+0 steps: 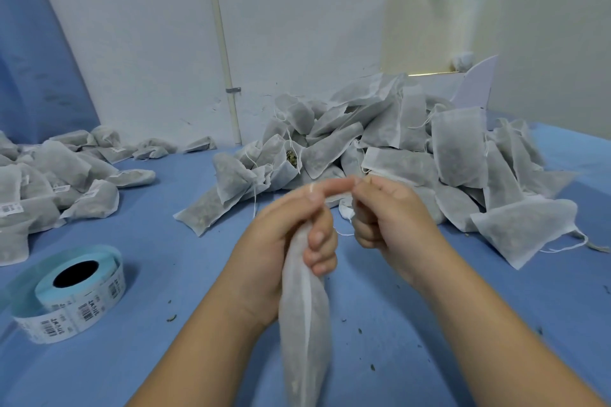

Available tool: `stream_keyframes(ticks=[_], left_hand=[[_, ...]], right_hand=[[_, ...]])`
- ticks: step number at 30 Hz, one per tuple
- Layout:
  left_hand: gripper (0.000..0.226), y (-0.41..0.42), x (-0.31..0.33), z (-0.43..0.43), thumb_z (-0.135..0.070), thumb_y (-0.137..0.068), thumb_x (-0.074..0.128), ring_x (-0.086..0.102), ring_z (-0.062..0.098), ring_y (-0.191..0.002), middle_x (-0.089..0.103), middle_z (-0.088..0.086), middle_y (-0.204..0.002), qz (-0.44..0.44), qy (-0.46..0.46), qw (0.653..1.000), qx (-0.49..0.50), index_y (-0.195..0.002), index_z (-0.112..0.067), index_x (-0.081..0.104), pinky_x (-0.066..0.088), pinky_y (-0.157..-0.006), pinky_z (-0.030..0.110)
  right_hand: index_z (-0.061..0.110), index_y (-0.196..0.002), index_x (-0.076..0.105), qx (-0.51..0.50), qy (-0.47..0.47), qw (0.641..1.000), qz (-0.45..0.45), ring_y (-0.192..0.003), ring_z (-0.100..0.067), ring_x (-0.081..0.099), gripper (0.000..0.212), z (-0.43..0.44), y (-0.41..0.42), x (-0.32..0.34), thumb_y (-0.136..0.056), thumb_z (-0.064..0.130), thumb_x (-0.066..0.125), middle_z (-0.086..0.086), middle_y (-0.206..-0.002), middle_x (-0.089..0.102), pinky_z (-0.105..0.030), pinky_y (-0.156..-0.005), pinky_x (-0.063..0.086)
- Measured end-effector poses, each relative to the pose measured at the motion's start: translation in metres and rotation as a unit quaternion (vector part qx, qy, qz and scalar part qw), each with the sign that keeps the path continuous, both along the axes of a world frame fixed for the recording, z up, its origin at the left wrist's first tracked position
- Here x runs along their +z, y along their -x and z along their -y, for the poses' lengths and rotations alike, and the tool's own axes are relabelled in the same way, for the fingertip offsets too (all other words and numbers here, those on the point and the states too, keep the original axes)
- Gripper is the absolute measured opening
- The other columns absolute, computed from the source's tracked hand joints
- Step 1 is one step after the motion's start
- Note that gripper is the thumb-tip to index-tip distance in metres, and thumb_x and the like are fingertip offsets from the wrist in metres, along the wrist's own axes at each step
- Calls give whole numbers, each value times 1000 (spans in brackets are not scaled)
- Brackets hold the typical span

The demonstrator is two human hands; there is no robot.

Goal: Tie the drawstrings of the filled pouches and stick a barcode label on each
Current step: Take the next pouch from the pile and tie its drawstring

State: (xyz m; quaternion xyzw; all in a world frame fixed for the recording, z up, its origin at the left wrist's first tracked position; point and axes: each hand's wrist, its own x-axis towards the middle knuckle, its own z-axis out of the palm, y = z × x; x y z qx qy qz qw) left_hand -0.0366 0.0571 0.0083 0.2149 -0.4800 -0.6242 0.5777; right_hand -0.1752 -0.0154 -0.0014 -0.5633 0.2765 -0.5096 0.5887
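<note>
My left hand (pixel 291 228) grips the gathered neck of a filled white mesh pouch (pixel 304 324), which hangs down toward me. Its forefinger points right along the top of the neck. My right hand (pixel 386 211) is curled close beside it and pinches the pouch's thin white drawstring at the neck; a bit of string shows under the fist. A roll of barcode labels (pixel 71 294) with a pale blue core lies flat at the lower left. Behind my hands rises a big heap of filled pouches with loose strings (pixel 396 149).
A second pile of pouches (pixel 49 182), some bearing barcode labels, lies at the left on the blue table cover (pixel 165 241). White wall panels and a pipe (pixel 228 82) stand behind. Small dark crumbs dot the cloth near my arms.
</note>
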Motion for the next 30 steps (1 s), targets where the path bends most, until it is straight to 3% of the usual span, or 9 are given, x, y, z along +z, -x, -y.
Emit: stream_keyframes(ticks=[4,7,10,13,16,18,23,27,30], left_hand=[[30,-8,2,5,-15,-85,55,34,8,-40,39,-3,-52,-54,-58,991,108,-109,-13,73,35,-38,19],[29,-15,0,9,-11,-93,47,34,8,-40,41,-4,-52,-8,-106,974,199,-110,-13,71,33,-38,19],[30,-17,-5,11,-6,-90,47,37,10,-41,44,-4,-51,136,-104,943,285,-101,-15,74,34,-41,21],[31,-16,-8,11,-8,-89,49,43,8,-45,48,-12,-48,337,-38,875,345,-93,-25,75,38,-53,25],[26,-12,-10,9,-15,-88,54,41,8,-49,48,-14,-48,425,15,846,321,-84,-31,74,37,-53,23],[24,-9,-10,6,-19,-90,56,40,8,-49,46,-14,-49,443,27,849,287,-79,-31,74,36,-50,19],[32,-1,-7,-1,-27,-95,57,42,6,-48,45,-11,-50,432,43,879,199,-66,-27,71,36,-50,15],[27,2,-1,-3,-29,-81,54,36,11,-41,44,-2,-48,302,-7,945,124,-59,-20,67,32,-43,19],[23,0,-1,-1,-22,-77,56,33,12,-40,42,-1,-49,200,-51,976,71,-57,-15,64,27,-43,20]], right_hand=[[22,-59,56,-17,38,994,-105,-37,-8,24,38,-7,-4,1,-97,23,55,10,-43,32,-19,-40,22],[21,-66,61,-26,137,969,-203,-39,-3,27,30,-14,-7,-1,-96,19,58,15,-44,38,-14,-40,25],[20,-68,63,5,188,956,-224,-44,-6,27,26,-19,-9,-2,-93,13,60,10,-48,36,-16,-42,26],[16,-71,65,5,202,960,-193,-48,-11,26,22,-20,-6,0,-91,8,62,4,-48,32,-18,-44,25],[13,-71,68,-39,213,964,-158,-52,-17,28,20,-17,0,5,-88,5,65,-25,-57,42,-15,-45,28],[12,-69,68,-72,209,965,-142,-49,-13,30,19,-15,5,7,-87,4,66,-26,-58,41,-13,-44,29],[13,-69,68,-57,182,974,-122,-46,-10,31,15,-11,8,7,-83,9,71,-5,-53,37,-14,-45,31],[21,-71,70,15,144,982,-119,-56,-26,44,12,-12,2,4,-84,23,69,-7,-51,50,-28,-53,34],[24,-72,70,20,114,984,-135,-62,-30,48,14,-11,-1,3,-85,30,68,-12,-57,51,-27,-50,33]])
